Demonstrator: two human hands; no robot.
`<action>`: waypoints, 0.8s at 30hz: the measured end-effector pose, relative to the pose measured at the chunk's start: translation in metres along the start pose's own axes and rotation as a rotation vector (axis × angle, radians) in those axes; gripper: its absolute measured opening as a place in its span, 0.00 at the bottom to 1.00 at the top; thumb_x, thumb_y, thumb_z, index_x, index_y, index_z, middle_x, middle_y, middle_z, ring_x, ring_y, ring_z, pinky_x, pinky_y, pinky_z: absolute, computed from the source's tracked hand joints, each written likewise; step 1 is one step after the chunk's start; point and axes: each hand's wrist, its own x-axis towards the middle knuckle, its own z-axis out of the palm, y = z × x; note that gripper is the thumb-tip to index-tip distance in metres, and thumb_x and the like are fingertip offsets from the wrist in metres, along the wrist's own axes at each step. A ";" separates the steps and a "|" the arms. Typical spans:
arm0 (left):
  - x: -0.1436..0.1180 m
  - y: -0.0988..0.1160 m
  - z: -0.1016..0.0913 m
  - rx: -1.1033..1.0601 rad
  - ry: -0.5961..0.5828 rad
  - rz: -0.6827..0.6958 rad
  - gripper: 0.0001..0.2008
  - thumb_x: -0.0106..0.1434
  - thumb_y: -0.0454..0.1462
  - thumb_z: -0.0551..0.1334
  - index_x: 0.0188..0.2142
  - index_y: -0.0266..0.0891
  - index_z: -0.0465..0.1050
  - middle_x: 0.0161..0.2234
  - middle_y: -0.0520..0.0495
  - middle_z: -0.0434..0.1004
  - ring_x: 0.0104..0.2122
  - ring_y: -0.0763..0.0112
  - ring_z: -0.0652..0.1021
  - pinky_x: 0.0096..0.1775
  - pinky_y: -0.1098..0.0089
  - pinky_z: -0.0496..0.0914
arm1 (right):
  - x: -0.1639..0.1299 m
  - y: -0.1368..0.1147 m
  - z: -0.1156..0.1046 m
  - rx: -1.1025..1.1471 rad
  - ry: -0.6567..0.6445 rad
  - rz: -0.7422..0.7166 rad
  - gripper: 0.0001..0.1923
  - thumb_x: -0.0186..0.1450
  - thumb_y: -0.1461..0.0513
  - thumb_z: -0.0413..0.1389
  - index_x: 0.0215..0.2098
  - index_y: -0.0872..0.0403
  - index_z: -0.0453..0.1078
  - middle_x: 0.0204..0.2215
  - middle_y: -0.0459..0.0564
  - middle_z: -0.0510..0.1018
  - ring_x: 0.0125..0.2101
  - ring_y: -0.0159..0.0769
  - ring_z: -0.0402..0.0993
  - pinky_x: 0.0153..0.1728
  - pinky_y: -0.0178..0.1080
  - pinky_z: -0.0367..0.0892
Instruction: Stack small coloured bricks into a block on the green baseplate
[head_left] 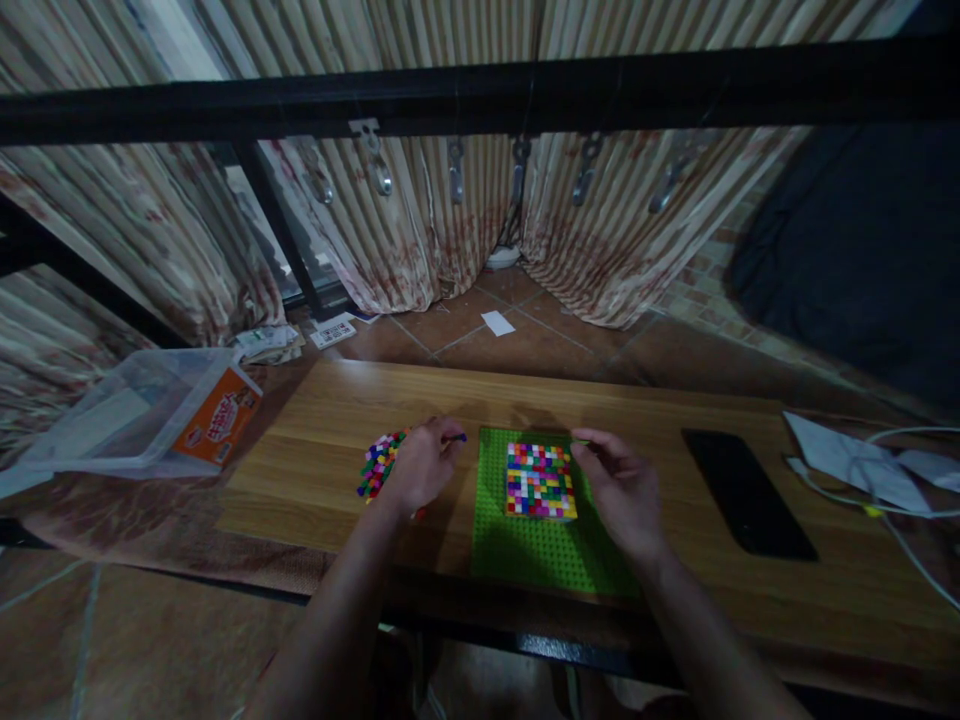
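Bare worktop [322, 470] lay open left of the green baseplate [525, 550], broken only by the loose brick pile [379, 465]. Right of the baseplate, a clear strip ran up to the black phone [746, 492]. Beyond the phone, white cables [862, 490] and papers [832, 450] crowded the worktop's end.

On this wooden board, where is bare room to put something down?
Free: the wood between the green baseplate and the black phone, and the far strip behind both hands. Crowded: around the left hand, beside the loose brick pile.

Both forearms are bare to the frame's edge, and the hands [525, 475] wear no gloves or rings.
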 end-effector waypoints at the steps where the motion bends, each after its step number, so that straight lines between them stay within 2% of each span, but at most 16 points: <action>1: 0.000 0.002 0.001 -0.148 -0.025 -0.008 0.07 0.61 0.34 0.58 0.35 0.37 0.75 0.34 0.46 0.78 0.36 0.66 0.76 0.41 0.68 0.68 | -0.002 -0.004 0.000 -0.033 -0.007 -0.079 0.11 0.62 0.55 0.58 0.40 0.50 0.76 0.38 0.49 0.79 0.38 0.39 0.74 0.43 0.44 0.68; 5: -0.006 0.020 0.009 -0.634 -0.206 -0.072 0.08 0.58 0.38 0.63 0.36 0.36 0.75 0.33 0.48 0.77 0.35 0.70 0.74 0.41 0.70 0.67 | -0.015 -0.020 0.005 -0.091 -0.169 -0.329 0.09 0.65 0.58 0.57 0.43 0.47 0.75 0.42 0.49 0.77 0.44 0.38 0.73 0.47 0.42 0.68; 8: -0.013 0.037 0.014 -0.887 -0.393 -0.075 0.10 0.56 0.39 0.66 0.35 0.35 0.76 0.33 0.49 0.76 0.33 0.73 0.72 0.40 0.72 0.65 | -0.023 -0.029 0.009 -0.079 -0.326 -0.404 0.12 0.66 0.61 0.55 0.48 0.45 0.74 0.44 0.48 0.77 0.47 0.36 0.72 0.48 0.40 0.68; 10: -0.017 0.045 0.016 -1.001 -0.475 -0.075 0.11 0.56 0.41 0.67 0.33 0.34 0.76 0.30 0.50 0.73 0.31 0.75 0.70 0.37 0.73 0.65 | -0.025 -0.031 0.011 -0.055 -0.376 -0.409 0.13 0.67 0.62 0.55 0.49 0.43 0.73 0.45 0.47 0.76 0.47 0.34 0.72 0.47 0.38 0.68; 15: -0.022 0.049 0.021 -1.110 -0.473 -0.156 0.15 0.54 0.43 0.69 0.36 0.33 0.77 0.30 0.49 0.73 0.30 0.76 0.70 0.34 0.74 0.63 | -0.026 -0.033 0.011 -0.012 -0.378 -0.369 0.10 0.68 0.62 0.54 0.44 0.44 0.74 0.43 0.47 0.76 0.45 0.33 0.73 0.44 0.35 0.69; 19: -0.022 0.050 0.024 -1.080 -0.461 -0.181 0.15 0.53 0.44 0.69 0.34 0.33 0.77 0.27 0.49 0.73 0.27 0.76 0.70 0.34 0.72 0.64 | -0.027 -0.033 0.010 -0.036 -0.347 -0.305 0.07 0.68 0.59 0.54 0.40 0.46 0.75 0.42 0.47 0.76 0.45 0.35 0.74 0.45 0.37 0.69; 22: -0.022 0.052 0.024 -1.049 -0.416 -0.198 0.16 0.52 0.45 0.70 0.35 0.34 0.78 0.28 0.50 0.73 0.28 0.75 0.70 0.34 0.72 0.64 | -0.023 -0.030 0.003 -0.054 -0.253 -0.197 0.08 0.67 0.56 0.55 0.39 0.48 0.74 0.38 0.48 0.78 0.40 0.37 0.75 0.42 0.38 0.70; 24: -0.020 0.053 0.023 -1.024 -0.334 -0.227 0.16 0.52 0.45 0.69 0.35 0.35 0.78 0.27 0.50 0.73 0.27 0.75 0.70 0.33 0.72 0.64 | -0.017 -0.027 -0.005 -0.043 -0.151 -0.099 0.10 0.65 0.54 0.56 0.39 0.49 0.75 0.35 0.48 0.79 0.36 0.38 0.75 0.38 0.39 0.71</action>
